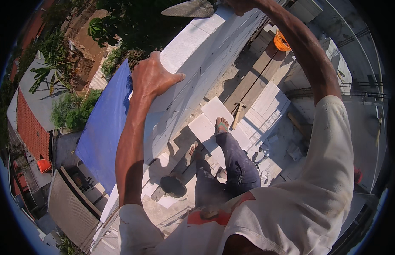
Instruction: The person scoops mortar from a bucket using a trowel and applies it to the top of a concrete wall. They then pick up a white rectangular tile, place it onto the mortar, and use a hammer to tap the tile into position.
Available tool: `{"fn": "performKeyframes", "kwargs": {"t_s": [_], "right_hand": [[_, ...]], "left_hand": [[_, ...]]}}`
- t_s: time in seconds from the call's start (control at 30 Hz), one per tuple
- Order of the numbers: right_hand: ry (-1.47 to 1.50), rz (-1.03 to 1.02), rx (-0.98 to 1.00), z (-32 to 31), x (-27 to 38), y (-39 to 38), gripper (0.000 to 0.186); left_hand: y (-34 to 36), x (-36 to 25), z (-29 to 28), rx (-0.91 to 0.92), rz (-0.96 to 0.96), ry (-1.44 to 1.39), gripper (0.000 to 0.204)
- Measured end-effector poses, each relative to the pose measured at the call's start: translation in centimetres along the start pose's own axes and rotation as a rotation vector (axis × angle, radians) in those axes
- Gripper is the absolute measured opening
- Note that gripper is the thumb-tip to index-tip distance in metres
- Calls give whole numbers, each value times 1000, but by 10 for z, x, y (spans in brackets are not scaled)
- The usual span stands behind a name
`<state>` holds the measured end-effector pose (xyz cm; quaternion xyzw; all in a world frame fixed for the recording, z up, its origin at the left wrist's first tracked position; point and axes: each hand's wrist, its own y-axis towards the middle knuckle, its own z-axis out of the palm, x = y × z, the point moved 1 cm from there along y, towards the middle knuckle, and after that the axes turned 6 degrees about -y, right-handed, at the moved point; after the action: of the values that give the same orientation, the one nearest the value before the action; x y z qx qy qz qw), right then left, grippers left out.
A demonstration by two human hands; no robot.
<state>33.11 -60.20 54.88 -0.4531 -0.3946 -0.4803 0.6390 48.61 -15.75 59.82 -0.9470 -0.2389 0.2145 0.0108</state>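
Note:
A wall of white blocks (pixel 193 40) runs away from me toward the upper edge of the view. My left hand (pixel 151 77) clasps the wall's top block, thumb on the near face and fingers over the far side, partly hidden. At the upper edge, my right hand (pixel 240 6) is closed, cut off by the frame. Just left of it a pointed trowel (pixel 189 8) lies level over the wall top, its blade grey with mortar. My right hand appears to grip its handle, which is mostly out of view.
A blue tarp (pixel 106 127) hangs beyond the wall, above low rooftops. Loose white blocks (pixel 265 112) lie beside my feet, with a hammer (pixel 237 114) on them. A dark bucket (pixel 172 186) stands below my left arm. Planks (pixel 259 76) lead to an orange bucket (pixel 281 41).

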Motion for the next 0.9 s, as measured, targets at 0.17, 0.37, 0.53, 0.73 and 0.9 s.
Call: {"fn": "performKeyframes", "kwargs": {"t_s": [0.17,0.37,0.53,0.73,0.9], "right_hand": [[-65,-190,-87,-2,-25,-15,54],[-219,-313,-430,61,-11,-31,56],[-854,-549,-1246,147,-108,-88,45],[-345,269,-1528,279,-453,-58,49],[-454,713,-1417,338,-733,14,58]], "left_hand": [[8,9,13,-27,54,34,101],[4,11,11,-73,143,63,93],[6,-3,-1,103,95,51,98],[10,5,27,-36,58,177,107],[10,26,55,-131,71,207,106]]}}
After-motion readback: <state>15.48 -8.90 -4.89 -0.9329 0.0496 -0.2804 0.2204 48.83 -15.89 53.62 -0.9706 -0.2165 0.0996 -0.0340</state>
